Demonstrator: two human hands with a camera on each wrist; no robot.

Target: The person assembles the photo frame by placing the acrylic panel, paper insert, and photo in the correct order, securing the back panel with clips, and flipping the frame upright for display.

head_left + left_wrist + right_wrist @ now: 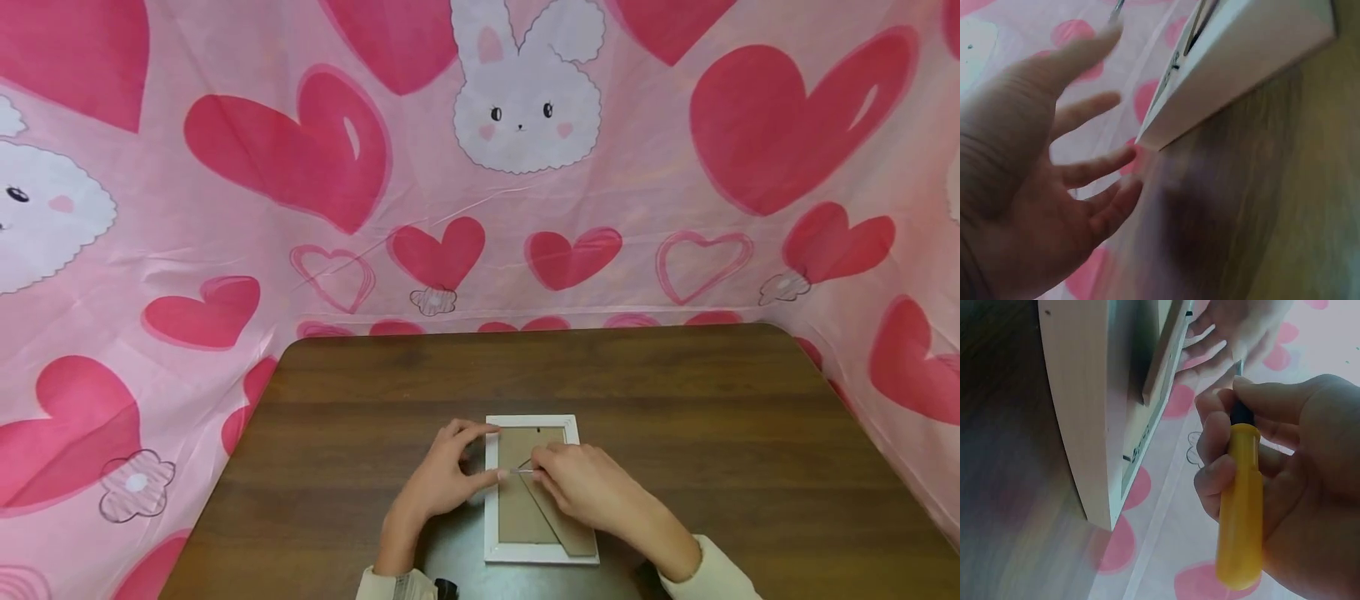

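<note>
A white picture frame (492, 521) lies face down on the table, its brown backing board (517, 517) upward and a flap-like stand (572, 533) slanting across it. My right hand (588, 487) grips a screwdriver (1240, 506) by its yellow handle and black collar, above the frame. The metal shaft points left toward my left hand (442, 475). That hand spreads its fingers at the frame's left side, its index finger reaching the upper left rim and its thumb close to the screwdriver tip. In the left wrist view, the fingers are loosely extended beside the frame's side wall (1241, 69).
The dark wooden table (360, 400) extends around the frame on all sides. Behind it and at both sides hangs a pink cloth (420, 192) printed with hearts and rabbits. Small dark metal tabs (1127, 458) show along the frame's inner back edge.
</note>
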